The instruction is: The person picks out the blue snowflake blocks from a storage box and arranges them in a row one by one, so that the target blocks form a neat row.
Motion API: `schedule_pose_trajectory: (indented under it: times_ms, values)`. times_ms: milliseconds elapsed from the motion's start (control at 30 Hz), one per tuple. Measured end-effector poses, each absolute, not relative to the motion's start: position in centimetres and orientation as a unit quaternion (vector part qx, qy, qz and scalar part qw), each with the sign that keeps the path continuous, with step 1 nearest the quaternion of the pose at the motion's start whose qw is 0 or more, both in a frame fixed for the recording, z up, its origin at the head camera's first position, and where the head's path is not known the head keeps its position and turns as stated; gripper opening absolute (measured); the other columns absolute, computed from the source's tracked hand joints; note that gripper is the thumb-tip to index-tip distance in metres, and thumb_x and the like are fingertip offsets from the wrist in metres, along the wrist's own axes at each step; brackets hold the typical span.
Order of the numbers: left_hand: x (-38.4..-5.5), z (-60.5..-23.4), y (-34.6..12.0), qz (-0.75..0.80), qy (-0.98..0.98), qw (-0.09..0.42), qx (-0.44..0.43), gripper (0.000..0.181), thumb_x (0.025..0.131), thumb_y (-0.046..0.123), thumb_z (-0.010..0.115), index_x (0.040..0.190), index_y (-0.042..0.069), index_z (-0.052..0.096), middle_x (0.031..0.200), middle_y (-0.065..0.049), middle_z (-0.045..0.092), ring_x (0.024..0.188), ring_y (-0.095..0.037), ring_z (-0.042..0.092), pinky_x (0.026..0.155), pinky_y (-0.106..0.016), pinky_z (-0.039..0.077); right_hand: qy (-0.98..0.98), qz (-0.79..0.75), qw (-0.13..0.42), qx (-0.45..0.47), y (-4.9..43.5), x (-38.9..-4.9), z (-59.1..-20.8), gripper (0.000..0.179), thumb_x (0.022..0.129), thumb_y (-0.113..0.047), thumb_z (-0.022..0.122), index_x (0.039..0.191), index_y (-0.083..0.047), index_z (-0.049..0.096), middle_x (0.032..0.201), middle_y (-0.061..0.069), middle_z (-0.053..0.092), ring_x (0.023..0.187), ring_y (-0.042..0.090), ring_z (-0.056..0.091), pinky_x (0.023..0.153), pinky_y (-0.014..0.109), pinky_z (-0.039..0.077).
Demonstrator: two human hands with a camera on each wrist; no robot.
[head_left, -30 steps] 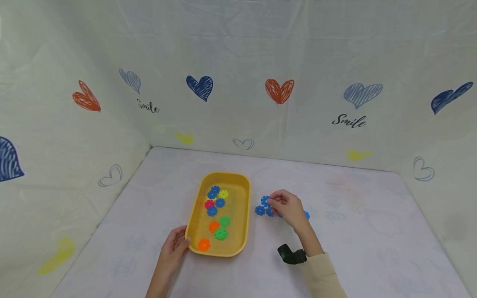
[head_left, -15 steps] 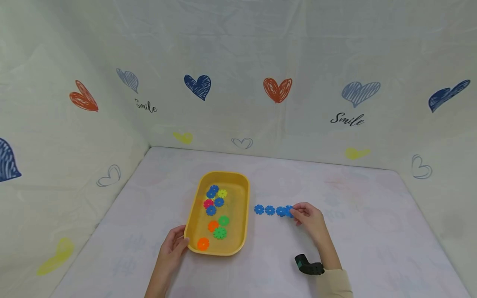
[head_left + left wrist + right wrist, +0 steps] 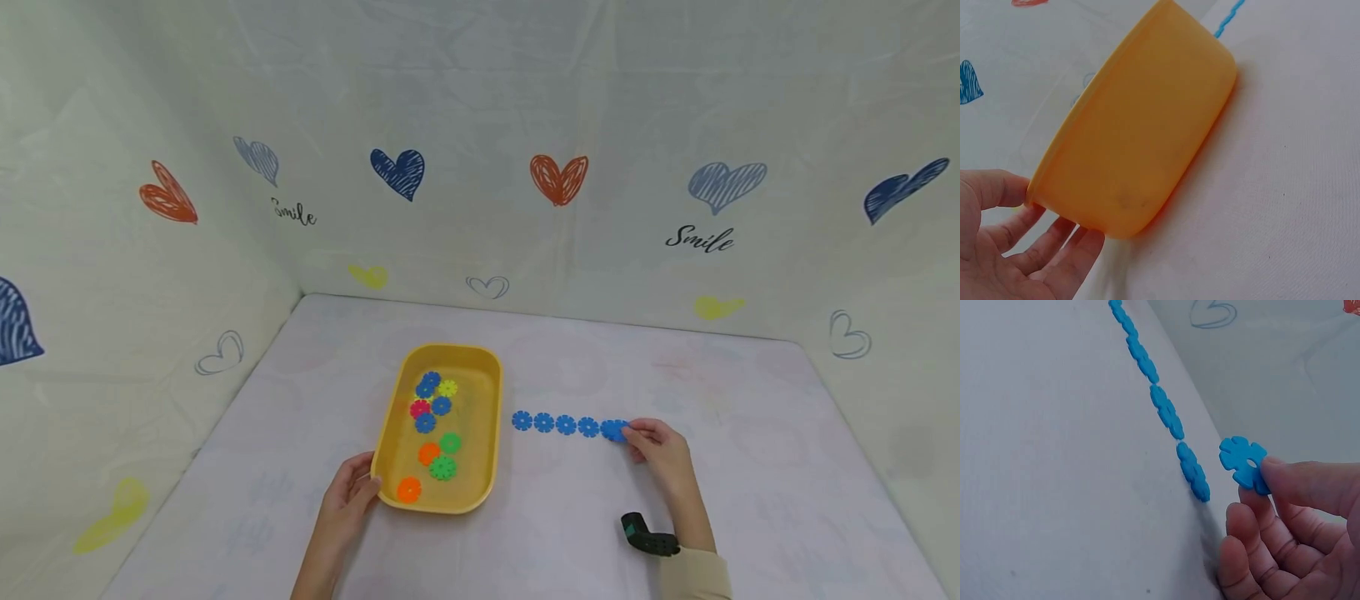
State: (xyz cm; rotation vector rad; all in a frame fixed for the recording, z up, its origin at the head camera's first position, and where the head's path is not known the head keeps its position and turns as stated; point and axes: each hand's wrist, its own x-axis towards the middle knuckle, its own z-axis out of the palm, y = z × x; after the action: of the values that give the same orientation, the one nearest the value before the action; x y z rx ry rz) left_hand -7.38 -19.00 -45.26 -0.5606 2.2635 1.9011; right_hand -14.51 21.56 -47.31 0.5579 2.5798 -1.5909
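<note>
A yellow plastic tray (image 3: 472, 433) stands on the table, with several flower-shaped notched discs in it. At its near left corner my left hand (image 3: 345, 504) grips the rim, thumb on top and fingers against the outer wall, as the left wrist view shows. To the right of the tray, several blue flower-shaped discs (image 3: 566, 425) lie flat in a straight row. Over the row's right end my right hand (image 3: 663, 457) pinches another blue flower-shaped disc (image 3: 1240, 464) between thumb and forefinger. That disc is raised off the table in the right wrist view and partly covers the last one in the head view.
Inside the tray are blue discs (image 3: 442, 406), a red disc (image 3: 417, 409), a yellow disc (image 3: 448, 387), orange discs (image 3: 408, 490) and green discs (image 3: 442, 468). A black wrist device (image 3: 648, 537) sits on my right wrist. White sheeting (image 3: 480, 100) with printed hearts surrounds the table (image 3: 540, 533).
My right hand has moved rightward along the row with the blue disc, from the row's left end to its right end. My left hand has stayed on the tray.
</note>
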Motion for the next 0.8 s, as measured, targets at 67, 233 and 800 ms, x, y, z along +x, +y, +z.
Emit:
schedule_pose_trajectory:
  times_ms: [67,233,800]
  values:
    - [-7.4,-45.3,-19.0,0.631,0.750,0.067,-0.186,0.042,0.094,0.008,0.048,0.135,0.000,0.038,0.136,-0.023,0.043,0.116,-0.027,0.049,0.085,-0.013,0.049,0.838,-0.510,0.029,0.191,22.0,-14.5,-47.5,0.034,0.090,-0.024,0.059,0.112,0.002,0.056,0.085,0.004,0.063,0.069,0.007,0.056,0.060,0.015,0.049]
    - [-7.4,-45.4,-19.1,0.632,0.750,0.068,-0.186,0.042,0.095,0.009,0.048,0.135,0.000,0.037,0.136,-0.024,0.042,0.116,-0.027,0.049,0.084,-0.013,0.049,0.837,-0.508,0.028,0.202,23.0,-14.8,-48.0,0.033,0.091,-0.023,0.058,0.113,0.003,0.055,0.082,0.002,0.063,0.066,0.006,0.057,0.058,0.013,0.048]
    - [-7.2,-45.2,-19.1,0.639,0.744,0.069,-0.181,0.043,0.094,0.008,0.048,0.135,0.001,0.038,0.137,-0.021,0.043,0.109,-0.014,0.052,0.082,-0.007,0.045,0.824,-0.525,0.054,0.205,23.9,-15.4,-48.3,0.032,0.091,-0.015,0.057,0.112,0.009,0.053,0.074,0.000,0.061,0.060,0.006,0.059,0.057,0.017,0.052]
